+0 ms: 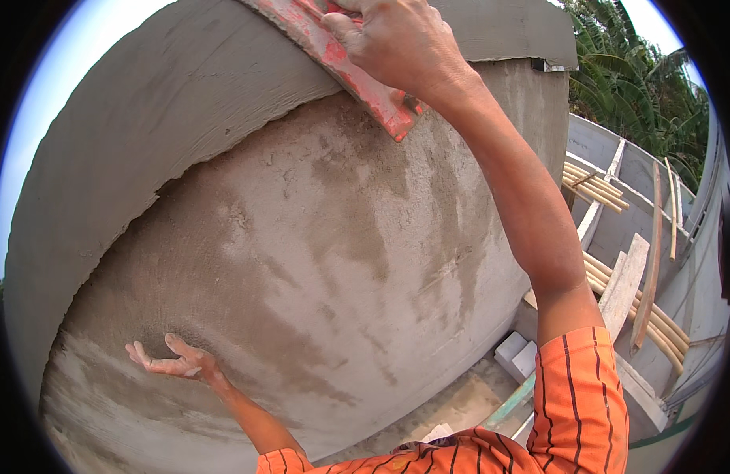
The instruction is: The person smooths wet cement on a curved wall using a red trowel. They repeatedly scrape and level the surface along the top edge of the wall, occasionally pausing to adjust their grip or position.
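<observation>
A long red plastering float (357,79), smeared with grey mortar, lies tilted against the upper part of the wall. My right hand (400,39) is closed round its handle, which is mostly hidden behind the fingers. Fresh grey plaster (128,134) covers the top of the wall as a thick band with a ragged lower edge, and the float crosses that edge. Below it, the bare wall (302,229) shows damp, darker patches. At the lower left, my left hand (175,359) is held out with its fingers apart and nothing in it, close before the bare wall. Mortar whitens its fingertips.
To the right, bundled bamboo poles (649,316) and wooden planks (624,284) lie on a lower level. White blocks (517,354) stand by the wall's foot. Green trees (634,79) rise beyond a low grey wall.
</observation>
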The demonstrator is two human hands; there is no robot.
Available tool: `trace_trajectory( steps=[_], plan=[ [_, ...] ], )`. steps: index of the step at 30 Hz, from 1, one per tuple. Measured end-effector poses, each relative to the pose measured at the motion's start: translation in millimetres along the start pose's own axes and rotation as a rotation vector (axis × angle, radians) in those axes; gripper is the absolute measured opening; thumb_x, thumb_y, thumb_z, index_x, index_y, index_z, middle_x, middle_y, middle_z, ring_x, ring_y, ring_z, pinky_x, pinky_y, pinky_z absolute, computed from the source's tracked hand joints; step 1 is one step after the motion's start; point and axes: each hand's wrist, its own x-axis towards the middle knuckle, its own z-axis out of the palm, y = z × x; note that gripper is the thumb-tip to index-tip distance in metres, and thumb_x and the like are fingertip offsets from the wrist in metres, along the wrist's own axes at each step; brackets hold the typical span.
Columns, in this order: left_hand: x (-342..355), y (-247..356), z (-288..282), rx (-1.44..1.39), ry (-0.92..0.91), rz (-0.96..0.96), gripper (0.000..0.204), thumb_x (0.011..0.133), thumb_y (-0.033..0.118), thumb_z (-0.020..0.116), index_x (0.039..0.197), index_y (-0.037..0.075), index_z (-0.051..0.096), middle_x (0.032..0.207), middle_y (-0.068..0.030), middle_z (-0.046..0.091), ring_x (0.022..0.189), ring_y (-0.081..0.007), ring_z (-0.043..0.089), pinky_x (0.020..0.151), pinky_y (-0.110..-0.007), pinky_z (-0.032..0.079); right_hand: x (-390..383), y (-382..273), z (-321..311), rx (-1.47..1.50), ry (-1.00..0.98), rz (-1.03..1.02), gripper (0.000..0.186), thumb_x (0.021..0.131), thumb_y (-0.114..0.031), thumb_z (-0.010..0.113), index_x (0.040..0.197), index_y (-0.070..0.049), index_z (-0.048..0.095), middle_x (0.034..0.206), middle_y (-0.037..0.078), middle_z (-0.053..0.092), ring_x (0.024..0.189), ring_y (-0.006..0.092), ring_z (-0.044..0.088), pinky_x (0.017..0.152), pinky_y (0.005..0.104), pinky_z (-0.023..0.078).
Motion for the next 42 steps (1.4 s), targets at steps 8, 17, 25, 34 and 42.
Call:
trace_trajectory(
  steps=[8, 17, 25, 34, 42],
  plan=[
    [-2, -83, -21, 0.216, -0.010, -0.193, 0.062, 0.099, 0.045, 0.040, 0.143, 0.002, 0.034, 0.153, -0.0248, 0.024, 0.145, -0.0383, 0.021, 0.115, -0.056, 0.024, 21, 34, 1, -0.372, 0.085, -0.107, 0.037, 0.096, -0.032, 0.056, 0.119, -0.005, 0.066, 0.104, 0.019, 0.069, 0.093, 0.0313, 0.068, 0.083, 0.0394, 0.054],
    [-8, -68, -20, 0.032, -0.045, -0.271, 0.058, 0.099, 0.040, 0.043, 0.140, -0.001, 0.038, 0.153, -0.0268, 0.025, 0.145, -0.0390, 0.021, 0.116, -0.056, 0.022, 11, 55, -19, 0.065, 0.248, 0.052, 0.039, 0.099, -0.030, 0.051, 0.120, 0.001, 0.062, 0.115, 0.020, 0.067, 0.102, 0.0297, 0.066, 0.084, 0.0394, 0.052],
    [-6, -87, -30, 0.093, -0.003, -0.142, 0.056, 0.098, 0.035, 0.044, 0.139, -0.003, 0.038, 0.152, -0.0269, 0.028, 0.145, -0.0398, 0.021, 0.115, -0.058, 0.021, -35, 58, 14, -0.004, 0.230, 0.086, 0.044, 0.095, -0.035, 0.062, 0.127, -0.005, 0.062, 0.118, 0.019, 0.068, 0.109, 0.0276, 0.067, 0.095, 0.0357, 0.050],
    [-6, -91, -31, 0.077, -0.057, -0.071, 0.063, 0.096, 0.024, 0.046, 0.148, -0.001, 0.020, 0.151, -0.0247, 0.031, 0.143, -0.0404, 0.024, 0.114, -0.059, 0.021, -28, -62, 44, -0.003, 0.110, -0.028, 0.042, 0.095, -0.030, 0.062, 0.129, -0.005, 0.061, 0.117, 0.019, 0.068, 0.109, 0.0280, 0.067, 0.096, 0.0338, 0.050],
    [-18, -105, -21, 0.045, -0.043, 0.085, 0.073, 0.096, 0.019, 0.044, 0.156, 0.020, 0.004, 0.151, -0.0224, 0.031, 0.145, -0.0408, 0.020, 0.113, -0.064, 0.017, -18, -101, 5, 0.265, -0.008, 0.167, 0.033, 0.098, -0.026, 0.051, 0.107, 0.000, 0.068, 0.089, 0.021, 0.070, 0.085, 0.0295, 0.068, 0.076, 0.0388, 0.053]
  ],
)
